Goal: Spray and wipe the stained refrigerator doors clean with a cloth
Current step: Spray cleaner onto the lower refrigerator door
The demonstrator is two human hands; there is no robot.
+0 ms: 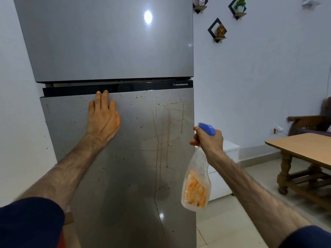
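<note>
The upper door (pixel 107 38) sat directly above the lower door (pixel 125 176). The left hand (pixel 103 119) lay flat at the lower door's eleven o'clock corner. The spray bottle (pixel 196 179), in the right hand (pixel 208 138), hung at three o'clock, seemingly just before the door's edge. The table (pixel 304 147) stood farther right.

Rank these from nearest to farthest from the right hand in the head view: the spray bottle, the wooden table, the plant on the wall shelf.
1. Spray bottle: held in the right hand, hanging below it beside the fridge door.
2. Wooden table: to the hand's right, across the floor.
3. Plant: high on the wall, above and behind.
</note>
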